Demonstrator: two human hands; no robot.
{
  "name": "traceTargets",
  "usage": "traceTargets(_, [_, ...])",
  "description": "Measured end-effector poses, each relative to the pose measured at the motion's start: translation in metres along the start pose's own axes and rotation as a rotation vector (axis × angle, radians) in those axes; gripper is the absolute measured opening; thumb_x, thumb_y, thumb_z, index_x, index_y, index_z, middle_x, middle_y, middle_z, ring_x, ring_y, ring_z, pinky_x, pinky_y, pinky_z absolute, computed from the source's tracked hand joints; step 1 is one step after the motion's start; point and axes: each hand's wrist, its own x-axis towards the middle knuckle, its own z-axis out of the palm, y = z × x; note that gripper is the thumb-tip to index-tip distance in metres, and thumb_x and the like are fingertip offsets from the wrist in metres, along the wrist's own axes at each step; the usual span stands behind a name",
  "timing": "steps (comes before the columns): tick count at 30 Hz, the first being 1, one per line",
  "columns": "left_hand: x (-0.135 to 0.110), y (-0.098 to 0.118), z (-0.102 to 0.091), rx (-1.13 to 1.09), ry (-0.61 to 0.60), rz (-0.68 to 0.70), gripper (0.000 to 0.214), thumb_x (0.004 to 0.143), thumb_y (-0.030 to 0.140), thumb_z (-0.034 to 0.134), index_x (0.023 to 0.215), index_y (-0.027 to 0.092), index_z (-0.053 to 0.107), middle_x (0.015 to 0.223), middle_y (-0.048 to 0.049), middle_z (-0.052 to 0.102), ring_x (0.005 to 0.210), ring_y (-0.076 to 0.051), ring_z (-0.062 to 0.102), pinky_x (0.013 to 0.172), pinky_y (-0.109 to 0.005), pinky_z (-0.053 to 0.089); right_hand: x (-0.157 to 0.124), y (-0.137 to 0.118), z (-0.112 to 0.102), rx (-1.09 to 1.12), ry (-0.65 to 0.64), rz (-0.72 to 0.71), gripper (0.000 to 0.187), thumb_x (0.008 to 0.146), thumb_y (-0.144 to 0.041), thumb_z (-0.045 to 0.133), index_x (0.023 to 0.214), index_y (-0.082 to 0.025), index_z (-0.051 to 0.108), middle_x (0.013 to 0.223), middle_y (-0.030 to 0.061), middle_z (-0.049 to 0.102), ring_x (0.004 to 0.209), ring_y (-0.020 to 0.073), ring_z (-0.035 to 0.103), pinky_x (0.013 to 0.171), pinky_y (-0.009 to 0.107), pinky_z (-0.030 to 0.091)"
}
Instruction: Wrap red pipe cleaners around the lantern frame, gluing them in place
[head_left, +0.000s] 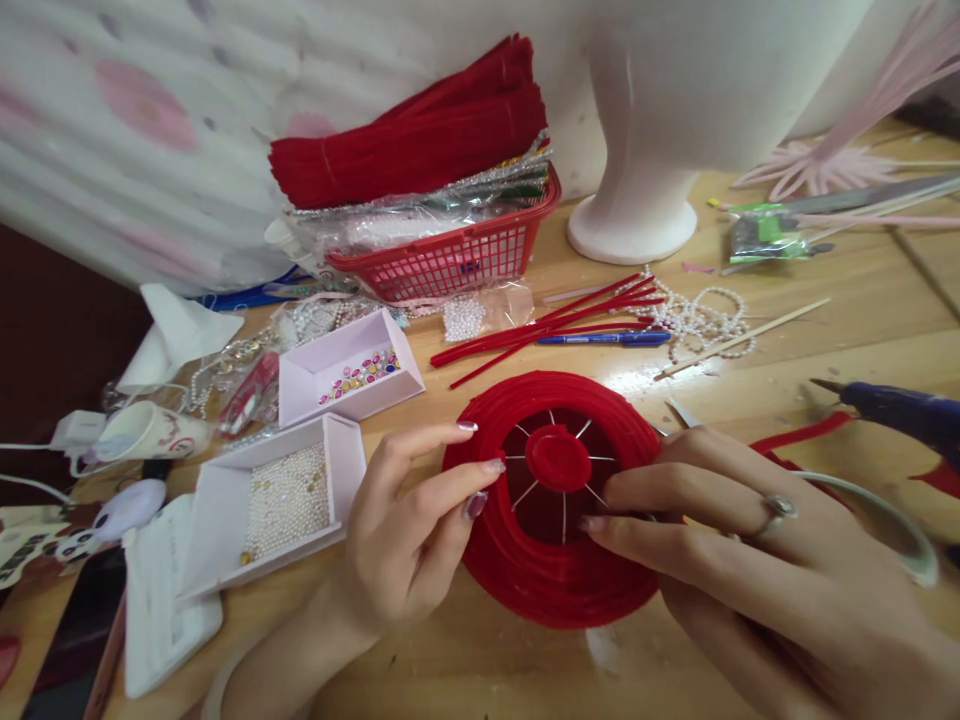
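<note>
A round red wheel of coiled fuzzy chenille stems lies in front of me, with thin silver wire spokes running from a red centre disc. On its left side, my left hand rests its fingertips at the coil, fingers stretched and apart. My right hand is closed on the wheel's right side, fingertips reaching over the coil to the spokes. It hides that edge and whatever lies beneath. A metal blade tip pokes out past its knuckles, and a pale curved loop shows behind it.
Beyond the wheel lie loose red stems, a blue pen, pearl strings and a stick. Bead boxes stand left; a red basket and white stand are behind. A glue gun points in from the right.
</note>
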Motion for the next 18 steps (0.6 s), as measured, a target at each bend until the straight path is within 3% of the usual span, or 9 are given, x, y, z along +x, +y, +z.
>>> traceTargets(11, [-0.0041,-0.0059,-0.0037,0.137,-0.032,0.168,0.030,0.087,0.001,0.050,0.109,0.017,0.060,0.116,-0.0091,0.055,0.112,-0.020,0.060,0.096,-0.037,0.055,-0.0040,0.0007,0.0025,0.015,-0.037,0.027,0.026,0.083,-0.003,0.053,0.102,-0.014,0.067,0.098,0.0077,0.067,0.086,0.0206,0.054,0.070,0.039,0.044])
traceTargets(16, [-0.0038,-0.0037,-0.0005,0.162,0.003,0.202,0.020,0.092,0.005,0.052,0.105,0.018,0.059,0.111,-0.0074,0.056,0.108,-0.017,0.061,0.092,-0.035,0.059,-0.0071,0.0006,0.0032,0.025,-0.009,0.034,0.025,0.083,-0.005,0.054,0.103,-0.015,0.067,0.100,0.0087,0.067,0.087,0.0218,0.055,0.071,0.040,0.045])
traceTargets(18, [-0.0075,-0.0034,0.0008,0.156,0.016,0.136,0.018,0.092,0.007,0.054,0.103,0.022,0.059,0.108,-0.0038,0.057,0.104,-0.015,0.062,0.092,-0.033,0.059,-0.0078,0.0006,0.0036,0.028,0.002,0.037,0.024,0.084,-0.006,0.054,0.102,-0.015,0.067,0.098,0.0086,0.067,0.084,0.0216,0.056,0.070,0.040,0.045])
